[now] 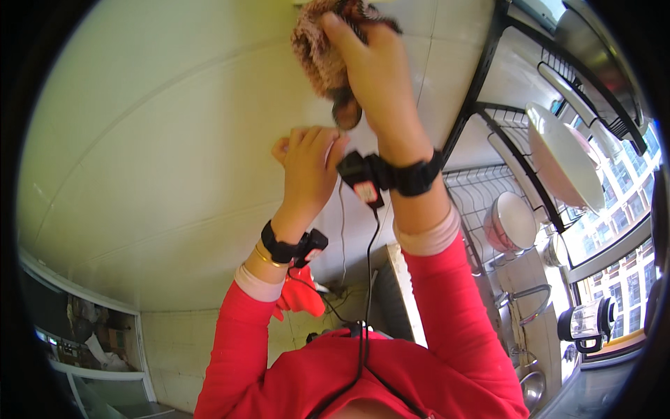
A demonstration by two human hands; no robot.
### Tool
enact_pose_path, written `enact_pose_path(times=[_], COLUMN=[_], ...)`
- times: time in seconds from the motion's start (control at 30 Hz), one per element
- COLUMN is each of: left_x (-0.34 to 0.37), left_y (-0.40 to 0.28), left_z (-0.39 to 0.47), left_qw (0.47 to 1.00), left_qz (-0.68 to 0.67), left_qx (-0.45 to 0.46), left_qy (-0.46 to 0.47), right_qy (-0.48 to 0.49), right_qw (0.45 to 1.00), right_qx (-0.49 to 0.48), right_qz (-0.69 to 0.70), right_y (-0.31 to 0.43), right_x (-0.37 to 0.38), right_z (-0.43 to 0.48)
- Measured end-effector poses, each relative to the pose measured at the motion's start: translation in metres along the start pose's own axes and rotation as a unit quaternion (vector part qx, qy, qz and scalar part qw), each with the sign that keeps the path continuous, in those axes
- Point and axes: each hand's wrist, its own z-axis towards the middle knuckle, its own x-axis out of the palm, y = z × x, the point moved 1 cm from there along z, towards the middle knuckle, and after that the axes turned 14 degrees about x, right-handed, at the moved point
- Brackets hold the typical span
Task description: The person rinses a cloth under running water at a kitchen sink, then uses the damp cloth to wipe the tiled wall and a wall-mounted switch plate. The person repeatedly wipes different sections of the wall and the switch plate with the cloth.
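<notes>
My right hand is raised at the top of the view and grips a fluffy brownish-pink cloth with dark edging. Part of the cloth hangs below the fingers, near a pale tiled wall. Lower and to the left, my left hand is held up with its fingers bent; its palm side is hidden, and no object shows in it. Both wrists wear black straps with small cabled devices.
On the right, a black metal rack holds a large bowl and a smaller pink bowl. Beneath are a faucet and a blender jug by the window. A glazed door frame stands lower left.
</notes>
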Motion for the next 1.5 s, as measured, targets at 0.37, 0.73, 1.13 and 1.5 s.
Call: enact_pose_path(times=[0.37, 0.73, 1.13, 1.5], left_x=[-0.031, 0.021, 0.068, 0.028], left_y=[0.017, -0.031, -0.047, -0.07], left_z=[-0.048, -0.129, -0.211, -0.216], left_qw=[0.948, 0.929, 0.874, 0.832], left_qz=[-0.205, -0.245, -0.282, -0.341], left_qx=[-0.242, -0.245, -0.297, -0.355], left_qy=[0.003, 0.13, 0.262, 0.257], right_qy=[-0.044, 0.02, 0.066, 0.115], right_qw=[0.984, 0.972, 0.936, 0.901], right_qx=[-0.055, 0.222, 0.247, 0.35], right_qz=[-0.164, -0.073, -0.242, -0.227], right_y=[-0.12, -0.261, -0.405, -0.479], right_x=[-0.005, -0.015, -0.052, -0.062], right_z=[-0.073, -0.204, -0.342, -0.457])
